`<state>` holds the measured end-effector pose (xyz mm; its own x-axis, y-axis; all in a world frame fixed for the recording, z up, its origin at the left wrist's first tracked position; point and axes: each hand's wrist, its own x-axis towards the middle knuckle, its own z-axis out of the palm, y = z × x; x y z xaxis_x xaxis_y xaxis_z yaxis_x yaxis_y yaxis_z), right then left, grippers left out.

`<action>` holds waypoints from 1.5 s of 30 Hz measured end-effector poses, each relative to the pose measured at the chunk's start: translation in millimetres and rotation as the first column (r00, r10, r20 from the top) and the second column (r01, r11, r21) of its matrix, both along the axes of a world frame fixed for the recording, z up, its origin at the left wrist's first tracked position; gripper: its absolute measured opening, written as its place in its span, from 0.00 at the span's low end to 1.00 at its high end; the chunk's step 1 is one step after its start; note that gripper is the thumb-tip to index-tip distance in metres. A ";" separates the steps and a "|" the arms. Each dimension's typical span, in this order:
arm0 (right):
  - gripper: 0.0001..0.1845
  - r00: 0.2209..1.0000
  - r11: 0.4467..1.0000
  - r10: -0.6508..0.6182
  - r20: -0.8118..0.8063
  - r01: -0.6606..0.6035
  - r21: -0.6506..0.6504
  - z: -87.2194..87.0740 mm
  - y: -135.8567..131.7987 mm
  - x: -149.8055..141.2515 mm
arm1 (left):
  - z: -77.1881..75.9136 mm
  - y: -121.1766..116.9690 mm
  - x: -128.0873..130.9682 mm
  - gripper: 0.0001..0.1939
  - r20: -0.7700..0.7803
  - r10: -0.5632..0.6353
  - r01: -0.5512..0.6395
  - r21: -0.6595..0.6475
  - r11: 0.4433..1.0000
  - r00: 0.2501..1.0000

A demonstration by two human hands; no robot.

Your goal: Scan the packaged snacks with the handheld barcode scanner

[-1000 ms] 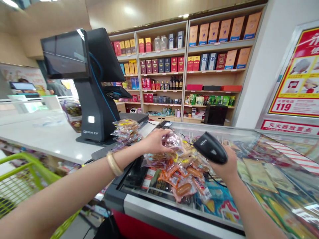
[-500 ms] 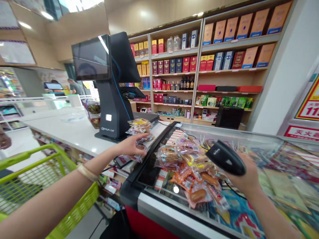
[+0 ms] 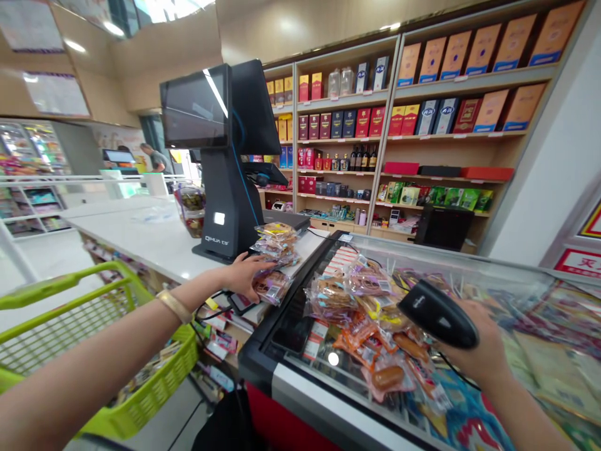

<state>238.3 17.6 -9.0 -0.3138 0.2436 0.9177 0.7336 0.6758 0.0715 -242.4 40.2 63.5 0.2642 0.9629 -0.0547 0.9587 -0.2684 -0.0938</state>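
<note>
L arm [image 3: 89, 369] comes in from lower left of frame, rising toward centre. L wrist [image 3: 204, 285] approx. straight, L hand [image 3: 241, 277] left of centre, palm down, L fingers [image 3: 260, 266] extended to the right. R forearm [image 3: 526, 413] rises from lower right corner, R hand [image 3: 479, 354] right of centre, R fingers [image 3: 469, 310] curled in a closed grip. Hands well apart.

Bare left forearm [image 3: 89, 369], bare right forearm [image 3: 526, 413]; wide gold bangle [image 3: 174, 306] on left wrist (surface pattern too small to tell).

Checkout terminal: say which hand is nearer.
Left hand is nearer, just in front of the terminal's base; right hand, holding a barcode scanner, is far to its right, over the freezer.
</note>
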 end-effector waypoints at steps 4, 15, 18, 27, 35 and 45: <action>0.08 1.000 0.999 -0.007 -0.015 0.007 -0.048 -3.7 2.2 2.3 | 3.2 -7.1 5.0 0.47 -0.029 0.021 -0.019 0.068 0.997 0.999; 0.11 0.984 0.990 0.075 0.163 -0.054 -0.131 29.2 -24.4 -30.5 | 58.0 -47.0 68.0 0.37 -0.117 -0.211 0.241 0.486 0.840 0.971; 0.13 0.980 0.975 0.091 0.176 -0.052 -0.215 43.8 -34.8 -43.8 | 64.6 -48.4 93.2 0.37 -0.147 -0.259 0.298 0.485 0.822 0.955; 0.08 0.977 0.946 0.046 0.206 0.024 -0.324 66.4 -48.1 -66.9 | 63.5 -40.0 120.7 0.38 -0.130 -0.356 0.371 0.496 0.785 0.926; 0.15 0.989 0.986 -0.047 0.138 0.069 -0.155 50.7 -47.4 -39.6 | 48.0 -20.7 146.7 0.42 0.371 -0.385 0.198 0.452 0.870 0.845; 0.13 0.963 0.965 -0.255 0.086 0.247 0.091 15.2 -49.2 28.0 | -6.5 10.3 208.6 0.37 0.617 -0.423 0.180 0.417 0.891 0.664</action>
